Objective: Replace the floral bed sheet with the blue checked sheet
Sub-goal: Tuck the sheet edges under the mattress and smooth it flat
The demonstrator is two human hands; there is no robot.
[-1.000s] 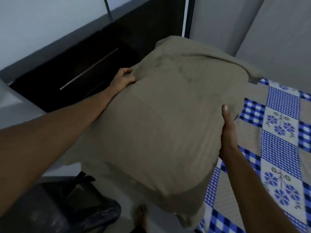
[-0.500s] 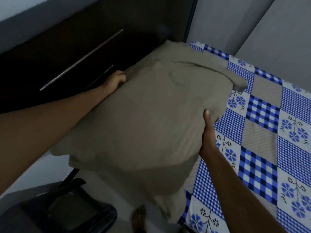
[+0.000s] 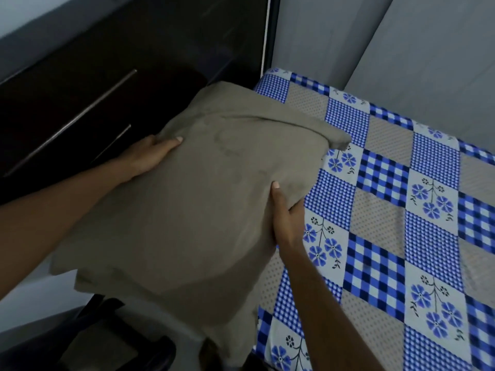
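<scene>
A large taupe pillow (image 3: 192,210) hangs in the air between my hands, its far corner over the near corner of the bed. My left hand (image 3: 150,156) grips its left edge, thumb on top. My right hand (image 3: 288,218) holds the right edge, thumb pressed on the top face and fingers underneath. The blue checked sheet (image 3: 388,210), with blue flower and dotted taupe squares, lies flat over the mattress on the right. No floral sheet is in view.
A dark wardrobe (image 3: 93,89) with long metal handles stands on the left, close to the bed's head corner. Grey padded wall panels (image 3: 401,49) rise behind the bed. A dark object (image 3: 88,341) sits on the floor below the pillow.
The pillow and both hands have come down and toward the bed's head corner. More of the checked sheet shows now, and my left thumb has moved onto the top of the pillow.
</scene>
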